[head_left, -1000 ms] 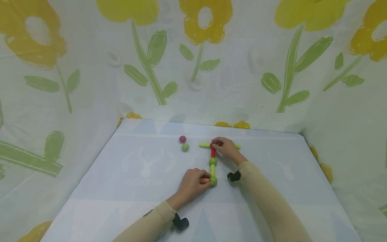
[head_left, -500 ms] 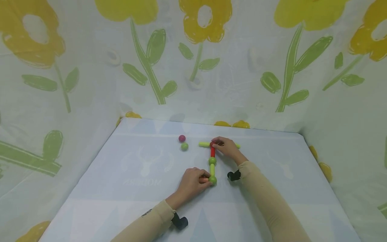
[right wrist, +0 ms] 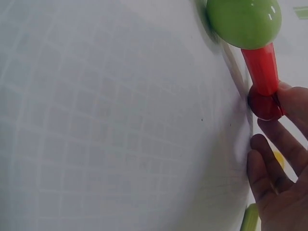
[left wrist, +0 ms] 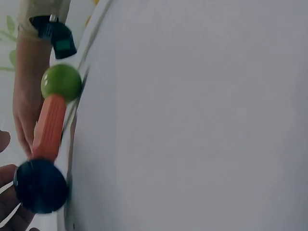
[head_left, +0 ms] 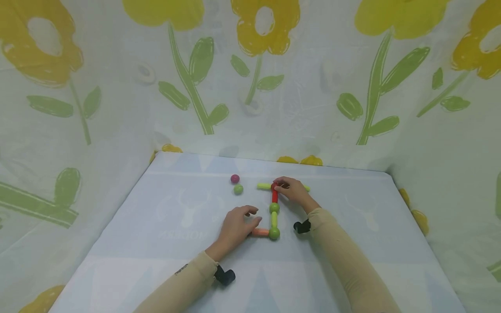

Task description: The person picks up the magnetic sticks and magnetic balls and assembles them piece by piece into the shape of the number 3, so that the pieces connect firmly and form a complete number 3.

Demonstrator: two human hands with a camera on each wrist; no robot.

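A figure of toy sticks and balls lies on the table. Its red ball [right wrist: 263, 103] joins two yellow-green sticks [head_left: 264, 186] and a red stick [head_left: 275, 197]; my right hand [head_left: 293, 191] pinches this ball between thumb and fingertips. Below follow a green ball [head_left: 274, 208], a yellow-green stick [head_left: 274, 219] and another green ball [head_left: 274, 233]. From there an orange stick [head_left: 261, 232] points left, ending in a dark blue ball [left wrist: 41, 186], which the left hand hides in the head view. My left hand [head_left: 235, 226] hovers by that stick, thumb and fingers apart.
A loose dark pink ball [head_left: 235, 178] and a loose green ball [head_left: 238, 189] lie left of the figure, toward the back. Flower-printed cloth [head_left: 297, 108] hangs behind the table [head_left: 156, 261] and along its sides.
My left hand has let go at the orange stick's joint with the green ball and moved left, its fingers spreading. My right hand stays at the red ball.
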